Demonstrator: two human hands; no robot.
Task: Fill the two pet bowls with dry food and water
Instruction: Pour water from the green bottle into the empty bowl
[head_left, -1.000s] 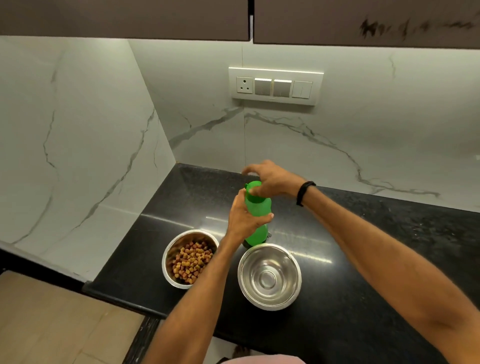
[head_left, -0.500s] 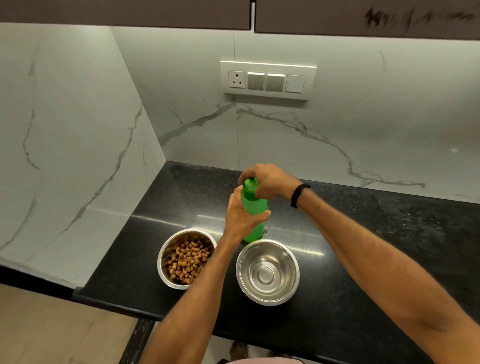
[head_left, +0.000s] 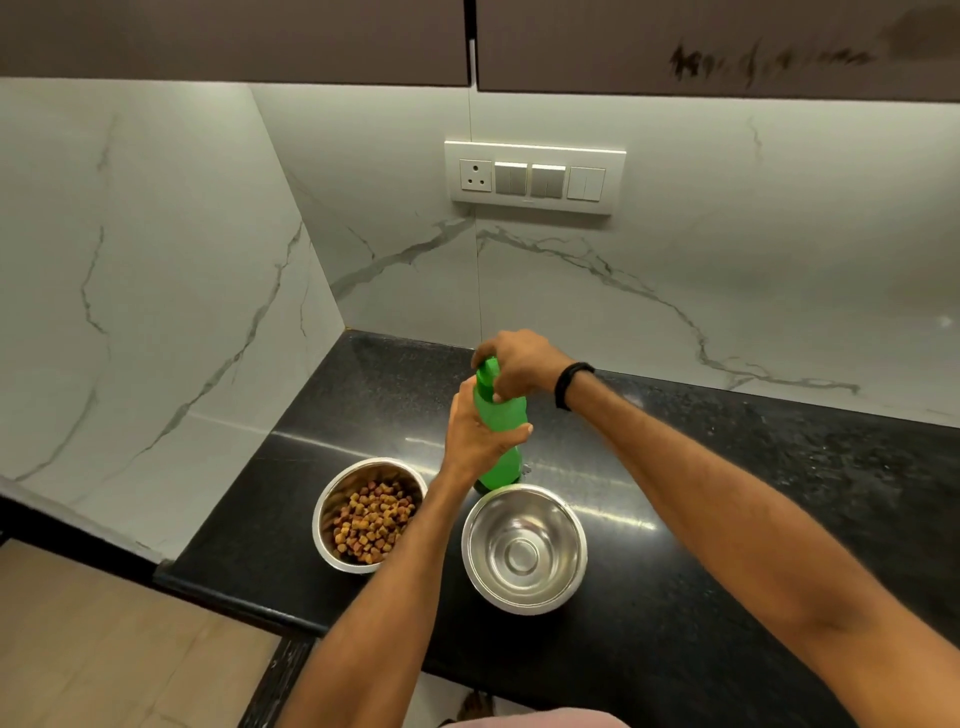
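Note:
Two steel pet bowls stand side by side on the black counter (head_left: 727, 519). The left bowl (head_left: 332, 504) holds brown dry kibble (head_left: 371, 522). The right bowl (head_left: 524, 551) holds nothing that I can see. Just behind the bowls a green bottle (head_left: 501, 465) stands upright. My left hand (head_left: 475, 431) is wrapped around the bottle's body. My right hand (head_left: 519, 361) grips its green cap (head_left: 485, 371) from above; a black band circles that wrist.
White marble walls close the counter at the back and left. A switch plate with a socket (head_left: 535, 176) sits on the back wall under dark cabinets (head_left: 234, 41). The counter's front edge drops to a beige floor (head_left: 104, 649) at lower left.
Both hands have stayed on the bottle, with the right hand's fingers shifting around the cap. The camera view has moved slightly. The bowls have not moved.

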